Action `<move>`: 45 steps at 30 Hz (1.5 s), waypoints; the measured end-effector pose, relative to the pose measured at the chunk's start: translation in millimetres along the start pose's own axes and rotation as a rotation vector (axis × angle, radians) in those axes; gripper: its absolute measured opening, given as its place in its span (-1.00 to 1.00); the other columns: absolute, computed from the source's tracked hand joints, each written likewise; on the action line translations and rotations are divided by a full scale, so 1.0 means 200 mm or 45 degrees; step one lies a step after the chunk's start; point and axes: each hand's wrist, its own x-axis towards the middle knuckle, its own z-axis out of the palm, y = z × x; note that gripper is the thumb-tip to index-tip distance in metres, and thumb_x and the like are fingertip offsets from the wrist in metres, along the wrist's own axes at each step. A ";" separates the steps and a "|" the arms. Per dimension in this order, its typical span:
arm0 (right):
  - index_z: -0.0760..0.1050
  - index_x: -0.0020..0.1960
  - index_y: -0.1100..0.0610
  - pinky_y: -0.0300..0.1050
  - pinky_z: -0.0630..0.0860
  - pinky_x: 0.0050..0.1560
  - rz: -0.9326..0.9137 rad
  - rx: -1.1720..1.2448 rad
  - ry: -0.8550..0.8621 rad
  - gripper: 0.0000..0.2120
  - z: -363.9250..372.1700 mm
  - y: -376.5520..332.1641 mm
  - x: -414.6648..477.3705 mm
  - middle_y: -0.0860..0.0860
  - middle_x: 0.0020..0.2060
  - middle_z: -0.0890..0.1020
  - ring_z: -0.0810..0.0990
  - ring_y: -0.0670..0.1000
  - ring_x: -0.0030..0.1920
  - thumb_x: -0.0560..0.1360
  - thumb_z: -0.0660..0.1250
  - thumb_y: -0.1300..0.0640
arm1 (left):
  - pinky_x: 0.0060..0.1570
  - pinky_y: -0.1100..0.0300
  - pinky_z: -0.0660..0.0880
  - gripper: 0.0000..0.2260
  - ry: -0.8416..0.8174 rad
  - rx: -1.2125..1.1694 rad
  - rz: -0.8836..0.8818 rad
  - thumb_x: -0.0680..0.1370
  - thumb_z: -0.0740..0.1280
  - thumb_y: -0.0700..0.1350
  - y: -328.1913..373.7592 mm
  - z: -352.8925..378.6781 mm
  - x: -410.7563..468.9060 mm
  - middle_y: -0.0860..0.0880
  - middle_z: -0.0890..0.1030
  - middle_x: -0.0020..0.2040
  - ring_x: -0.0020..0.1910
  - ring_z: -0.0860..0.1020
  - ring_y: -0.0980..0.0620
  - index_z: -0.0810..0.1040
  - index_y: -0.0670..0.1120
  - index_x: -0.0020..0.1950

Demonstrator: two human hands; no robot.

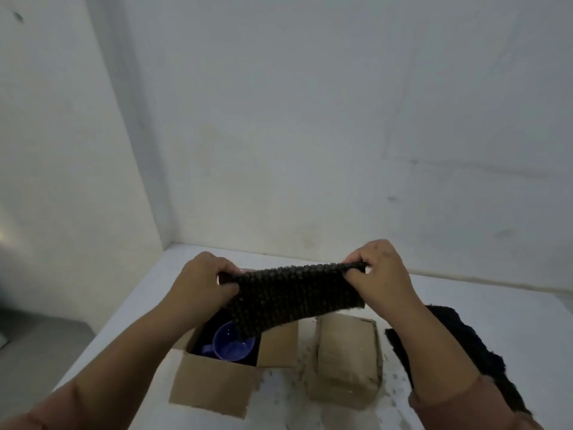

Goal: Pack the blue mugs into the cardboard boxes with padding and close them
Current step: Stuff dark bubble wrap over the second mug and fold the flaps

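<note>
head view: left hand [203,279] and right hand [376,274] each pinch an end of the black padding sheet [288,297], stretched above the open box [214,372]. blue mug [234,342] sits inside it, mouth showing. closed box [345,356] just beside (more padding [465,342] lies right, on the counter [496,308]). risk: sheet bunches on one side, leaving the mug unpadded, flaps won't close
</note>
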 end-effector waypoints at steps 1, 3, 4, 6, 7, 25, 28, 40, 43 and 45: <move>0.53 -0.30 -0.03 -0.27 0.33 0.02 -0.033 0.031 -0.019 -0.78 0.03 -0.06 0.01 -0.10 -0.02 0.43 0.42 -0.10 0.05 0.37 0.36 0.28 | 0.11 0.18 0.44 -0.80 -0.075 0.158 0.082 0.38 0.46 -0.06 -0.01 -0.03 0.01 0.09 0.48 0.12 0.15 0.47 0.05 0.56 0.12 -0.05; 0.54 -0.28 -0.02 -0.31 0.36 -0.01 -0.087 0.080 -0.142 -0.82 0.09 -0.18 0.05 -0.16 -0.03 0.50 0.46 -0.14 0.04 0.35 0.34 0.26 | 0.22 0.14 0.35 -0.61 -0.276 0.182 0.156 0.35 0.45 0.11 -0.01 -0.06 0.01 0.23 0.33 0.21 0.24 0.33 0.15 0.47 0.21 0.15; 0.54 -0.26 -0.01 -0.30 0.42 -0.04 -0.098 0.088 -0.227 -0.85 0.13 -0.23 0.07 -0.15 -0.06 0.56 0.51 -0.13 0.00 0.36 0.34 0.23 | 0.16 0.18 0.36 -0.60 -0.339 0.141 0.169 0.36 0.42 0.14 -0.01 -0.06 0.02 0.27 0.36 0.18 0.20 0.37 0.18 0.44 0.23 0.18; 0.55 -0.20 0.04 -0.16 0.50 -0.11 -0.117 0.086 -0.286 -0.95 0.22 -0.31 0.11 -0.07 -0.15 0.61 0.56 -0.07 -0.09 0.37 0.35 0.17 | -0.04 0.24 0.43 -0.80 -0.379 0.086 0.205 0.45 0.37 0.08 0.00 -0.06 0.04 0.21 0.56 0.02 0.04 0.53 0.14 0.52 0.14 0.06; 0.54 -0.16 0.03 -0.14 0.50 -0.13 -0.129 0.097 -0.225 -0.95 0.26 -0.34 0.13 -0.07 -0.14 0.59 0.55 -0.07 -0.10 0.38 0.37 0.13 | -0.10 0.20 0.45 -0.87 -0.369 0.012 0.179 0.49 0.35 0.03 -0.01 -0.07 0.06 0.10 0.63 -0.08 -0.05 0.58 0.06 0.56 0.03 -0.02; 0.69 -0.25 0.18 -0.23 0.57 -0.13 0.507 0.885 -0.600 -0.62 0.72 -0.13 0.05 0.04 -0.20 0.73 0.68 0.02 -0.08 0.36 0.11 0.41 | -0.07 0.05 0.59 -0.70 -0.543 -1.451 -0.446 0.47 0.11 -0.33 -0.56 -0.10 0.18 -0.19 0.63 0.13 0.14 0.56 -0.21 0.65 -0.20 -0.12; 0.69 -0.24 0.17 -0.17 0.55 -0.08 0.514 0.880 -0.549 -0.73 0.75 -0.11 0.06 0.04 -0.16 0.71 0.64 0.05 -0.02 0.27 0.21 0.20 | 0.04 -0.07 0.52 -0.64 -0.643 -1.602 -0.524 0.47 0.23 -0.02 -0.61 -0.08 0.19 -0.21 0.61 0.14 0.13 0.54 -0.24 0.56 -0.13 0.19; 0.61 -0.05 0.15 -0.19 0.54 -0.43 0.571 0.889 -0.727 -0.75 0.84 -0.05 0.03 0.09 -0.33 0.63 0.60 0.00 -0.40 0.42 0.32 0.44 | -0.07 0.03 0.58 -0.80 -0.483 -1.333 -0.553 0.49 0.29 -0.36 -0.66 0.00 0.18 -0.21 0.68 0.01 0.01 0.63 -0.18 0.62 -0.19 0.05; 0.62 -0.38 0.13 -0.18 0.52 -0.41 0.582 0.902 -0.568 -0.65 0.85 -0.05 0.05 0.13 -0.41 0.61 0.56 0.03 -0.44 0.43 0.29 0.47 | -0.26 0.14 0.58 -0.76 -0.299 -1.172 -0.454 0.48 0.30 -0.39 -0.67 0.00 0.18 -0.14 0.71 -0.18 -0.19 0.65 -0.09 0.68 -0.13 -0.24; 0.62 -0.41 0.11 -0.17 0.53 -0.36 0.544 0.839 -0.488 -0.60 0.85 -0.05 0.07 0.08 -0.40 0.65 0.57 0.06 -0.36 0.44 0.23 0.48 | -0.32 0.20 0.58 -0.70 -0.209 -1.152 -0.404 0.48 0.28 -0.40 -0.66 0.00 0.19 -0.05 0.71 -0.18 -0.22 0.67 0.00 0.68 -0.12 -0.32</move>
